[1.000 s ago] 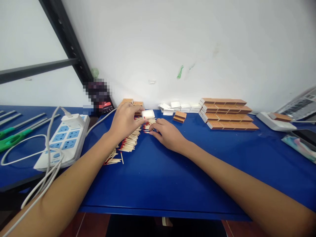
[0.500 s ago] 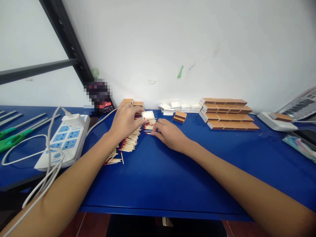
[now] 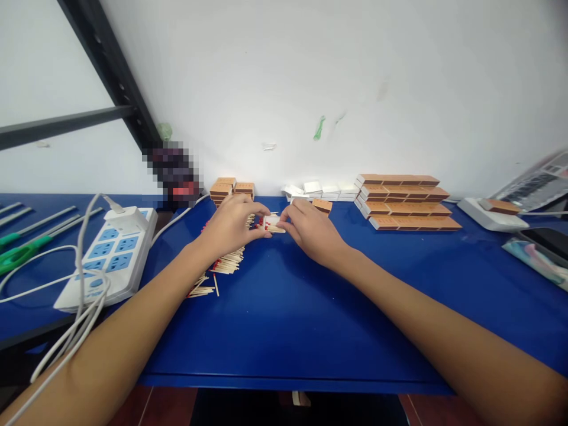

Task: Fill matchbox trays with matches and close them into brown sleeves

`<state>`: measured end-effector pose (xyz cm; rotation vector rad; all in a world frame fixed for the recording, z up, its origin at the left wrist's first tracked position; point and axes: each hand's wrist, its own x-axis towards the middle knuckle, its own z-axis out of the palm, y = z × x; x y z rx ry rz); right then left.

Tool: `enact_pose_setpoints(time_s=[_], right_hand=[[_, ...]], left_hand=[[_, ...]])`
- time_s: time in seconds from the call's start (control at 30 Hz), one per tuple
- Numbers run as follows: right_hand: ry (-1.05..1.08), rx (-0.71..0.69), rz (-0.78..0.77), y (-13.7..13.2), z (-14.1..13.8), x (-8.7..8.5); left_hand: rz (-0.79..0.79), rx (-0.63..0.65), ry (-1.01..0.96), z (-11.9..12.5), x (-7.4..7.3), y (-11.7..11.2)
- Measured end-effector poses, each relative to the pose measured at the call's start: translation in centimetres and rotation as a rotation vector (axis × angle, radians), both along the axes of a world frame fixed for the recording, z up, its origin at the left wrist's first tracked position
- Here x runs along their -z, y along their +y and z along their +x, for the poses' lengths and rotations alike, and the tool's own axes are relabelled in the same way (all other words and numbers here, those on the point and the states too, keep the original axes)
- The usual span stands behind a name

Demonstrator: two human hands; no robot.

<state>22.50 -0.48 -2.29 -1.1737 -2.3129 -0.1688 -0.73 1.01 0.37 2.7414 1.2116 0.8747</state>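
Between my hands is a small white matchbox tray (image 3: 271,219), with some matches (image 3: 276,229) at its near side. My left hand (image 3: 235,223) grips the tray's left end between thumb and fingers. My right hand (image 3: 308,231) pinches the right ends of the matches against the tray; its fingers partly hide them. Under and beside my left hand lies a long heap of loose red-tipped matches (image 3: 229,262), partly covered by that hand. Just behind my right hand a brown matchbox (image 3: 322,205) is partly hidden.
Stacked matchboxes (image 3: 403,207) stand in stepped rows at the right, more matchboxes (image 3: 224,186) at the back left. White empty trays (image 3: 313,189) lie along the wall. A power strip (image 3: 113,254) with cables sits left; a white device (image 3: 490,214) and a phone (image 3: 544,242) lie right.
My right hand has lifted from the table with matches and met the tray. The tray has come slightly nearer and tilted, my left hand still on it. The view has shifted a little.
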Motion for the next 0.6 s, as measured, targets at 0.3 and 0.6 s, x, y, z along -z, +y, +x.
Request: enact_pose_setpoints(time_s=[0.3,0.6], right_hand=[[0.067,-0.016,0.039,-0.3,-0.2,0.0],[-0.019,-0.152,-0.092,-0.4,-0.9,1.3]], left_hand=[[0.003,0.032,-0.039,-0.1,-0.2,0.2],[0.108,-0.214,-0.063,-1.5,-0.8,1.1]])
